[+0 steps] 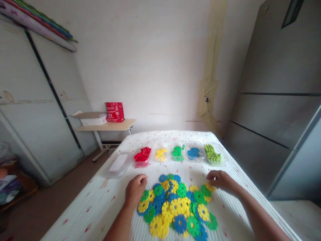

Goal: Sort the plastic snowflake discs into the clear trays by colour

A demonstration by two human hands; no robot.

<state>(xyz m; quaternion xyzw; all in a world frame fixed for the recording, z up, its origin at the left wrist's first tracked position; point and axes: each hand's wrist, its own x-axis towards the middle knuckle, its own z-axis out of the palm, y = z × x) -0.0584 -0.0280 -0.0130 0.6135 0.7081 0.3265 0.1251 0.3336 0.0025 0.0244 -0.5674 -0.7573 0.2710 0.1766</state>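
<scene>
A heap of flat snowflake-shaped plastic discs [175, 207] in yellow, blue and green lies on the white spotted tabletop [100, 204] in front of me. My left hand [135, 190] rests at the heap's left edge with its fingers curled, touching a green disc. My right hand [220, 180] sits at the heap's right edge, fingers bent down onto a yellow disc [210, 186]. Behind the heap stands a row of clear trays holding sorted pieces: red [142, 155], yellow [161, 154], green [177, 152], blue [193, 152] and lime green [212, 154].
A clear lidded box [117, 164] with something white inside lies left of the trays. A small side table [107, 126] with a red bag [114, 111] and a white carton stands by the wall. A grey refrigerator [278, 100] is on the right.
</scene>
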